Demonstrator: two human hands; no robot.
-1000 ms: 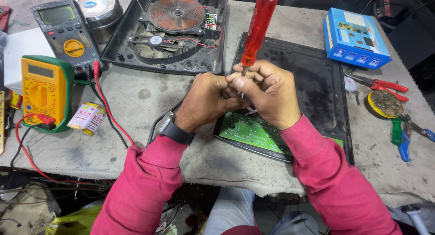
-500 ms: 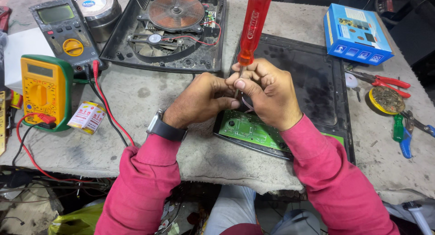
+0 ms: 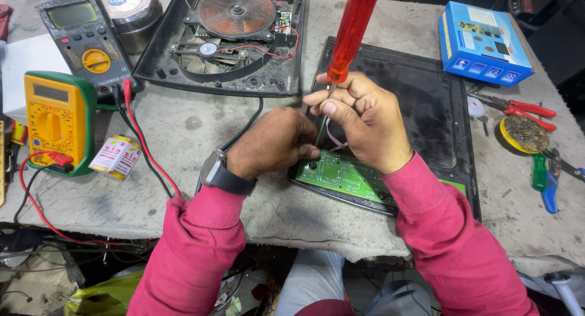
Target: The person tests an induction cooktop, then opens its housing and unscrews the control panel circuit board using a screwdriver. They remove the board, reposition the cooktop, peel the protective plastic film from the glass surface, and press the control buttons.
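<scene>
Here, at the far left of the grey work table, a yellow multimeter in a green case is seen lying flat, with red and black test leads running from it. Just behind it a grey multimeter is laid, and a round shiny tin is set beside that. A small white and red roll is found near the leads.

Further right, an opened induction cooker base is placed at the back of the table, and its round copper coil is shown on top.

In the middle, the left hand is curled shut, with a black watch worn on its wrist. Its fingertips are pressed against the edge of a green circuit board; whether something small is pinched there cannot be told. The board is kept in a black frame at the front edge of the table, under both hands.

The right hand is closed around a red-handled screwdriver, which is held almost upright, tilted a little to the right. Its thin metal tip is pointed down at the board, close to the left hand's fingers. A dark glass top panel is laid behind the board.

At the right, a blue box is set at the back. Red-handled pliers, a round yellow tin and blue and green tools are left near the edge
</scene>
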